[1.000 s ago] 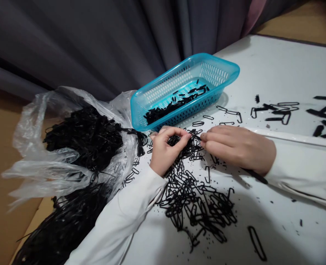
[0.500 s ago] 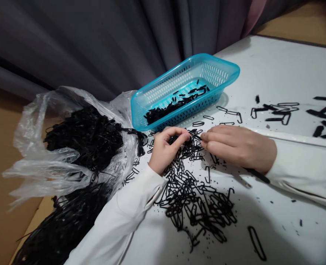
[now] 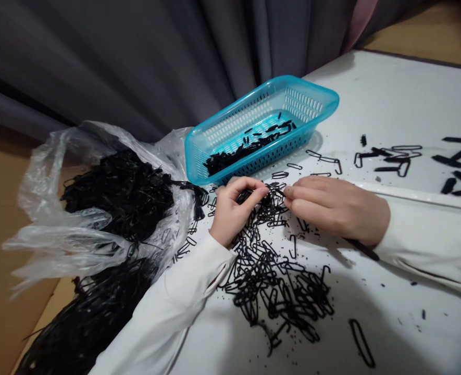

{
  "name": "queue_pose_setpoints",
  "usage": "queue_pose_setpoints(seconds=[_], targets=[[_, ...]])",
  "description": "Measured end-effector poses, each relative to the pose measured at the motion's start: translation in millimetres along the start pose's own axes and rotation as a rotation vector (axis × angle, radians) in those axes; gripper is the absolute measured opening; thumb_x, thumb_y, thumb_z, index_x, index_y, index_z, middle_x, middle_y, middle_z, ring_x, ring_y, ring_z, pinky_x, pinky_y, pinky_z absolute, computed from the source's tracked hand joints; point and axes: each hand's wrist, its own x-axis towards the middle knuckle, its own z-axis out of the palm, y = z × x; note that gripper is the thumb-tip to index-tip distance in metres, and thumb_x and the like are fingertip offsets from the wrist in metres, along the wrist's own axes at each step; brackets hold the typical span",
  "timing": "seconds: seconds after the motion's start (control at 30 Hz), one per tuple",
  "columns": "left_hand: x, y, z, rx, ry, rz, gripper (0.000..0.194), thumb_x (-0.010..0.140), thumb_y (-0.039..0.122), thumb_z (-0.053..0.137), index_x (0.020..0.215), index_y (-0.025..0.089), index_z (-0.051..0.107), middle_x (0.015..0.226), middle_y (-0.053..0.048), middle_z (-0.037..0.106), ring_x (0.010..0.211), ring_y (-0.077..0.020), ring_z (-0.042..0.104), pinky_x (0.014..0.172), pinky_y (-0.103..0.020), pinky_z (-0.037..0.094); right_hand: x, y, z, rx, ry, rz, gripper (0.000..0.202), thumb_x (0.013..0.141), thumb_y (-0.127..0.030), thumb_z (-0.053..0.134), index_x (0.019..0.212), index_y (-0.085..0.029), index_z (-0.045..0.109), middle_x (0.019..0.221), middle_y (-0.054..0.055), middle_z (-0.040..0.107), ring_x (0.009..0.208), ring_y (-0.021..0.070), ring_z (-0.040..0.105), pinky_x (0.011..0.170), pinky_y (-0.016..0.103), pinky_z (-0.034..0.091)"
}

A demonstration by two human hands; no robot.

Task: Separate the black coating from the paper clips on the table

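My left hand (image 3: 236,208) is closed in a pinch, thumb against forefinger, over the pile. What sits between those fingertips is small and dark, and I cannot make it out. My right hand (image 3: 337,205) is wrapped round a slim black tool (image 3: 363,249). Its rear end sticks out below the wrist, and a thin dark tip points at the left fingertips. Beneath both hands spreads a heap of black elongated loops (image 3: 288,297), mixed with small black crumbs.
A blue slotted basket (image 3: 320,96) holding small black pieces stands behind my hands. On the left, a clear plastic bag (image 3: 70,255) spills black strips (image 3: 121,192). More loops (image 3: 406,151) and short black pieces (image 3: 460,156) lie on the white tabletop (image 3: 394,99) at right.
Almost nothing differs. Both hands keep their place and grip, and the whole view has shifted very slightly.
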Motion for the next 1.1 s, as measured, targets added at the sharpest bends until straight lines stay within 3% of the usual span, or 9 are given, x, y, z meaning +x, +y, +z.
queue_pose_setpoints(seconds=[0.47,0.67,0.87,1.1], targets=[[-1.8,5.4,1.5,0.239,0.068,0.090,0.009,0.083,0.022,0.066,0.075,0.020,0.065,0.080,0.000,0.070,0.084,-0.0179,0.060,0.077,-0.033,0.040,0.6,-1.4,1.5,-0.043,-0.063,-0.009,0.028,0.095,-0.007,0.029,0.081,-0.016,0.051,0.077,0.007,0.058,0.073,0.0181,0.050,0.070,0.033,0.044],[-2.7,5.7,1.3,0.214,0.086,0.071,0.010,0.084,0.025,0.064,0.075,0.020,0.064,0.080,0.000,0.070,0.080,-0.0172,0.060,0.079,-0.033,0.041,-6.4,6.3,3.6,-0.034,-0.035,0.143,0.023,0.095,-0.012,0.031,0.085,-0.020,0.050,0.080,0.008,0.059,0.075,0.0205,0.053,0.067,0.035,0.046],[-3.3,4.9,1.6,0.190,0.133,0.069,0.011,0.084,0.026,0.066,0.075,0.020,0.064,0.077,0.001,0.068,0.076,-0.0155,0.060,0.081,-0.033,0.039,-5.6,2.9,4.7,0.006,-0.035,0.202,0.017,0.093,-0.010,0.038,0.083,-0.018,0.049,0.081,0.008,0.060,0.077,0.0200,0.055,0.068,0.034,0.048],[-9.8,13.5,0.2,0.361,0.166,0.308,0.008,0.085,0.025,0.066,0.081,0.021,0.061,0.077,0.003,0.067,0.068,-0.0127,0.057,0.076,-0.031,0.038,-5.5,3.8,4.8,0.033,-0.011,0.199,0.019,0.093,-0.010,0.038,0.081,-0.019,0.048,0.078,0.007,0.057,0.074,0.0194,0.053,0.064,0.033,0.045]])
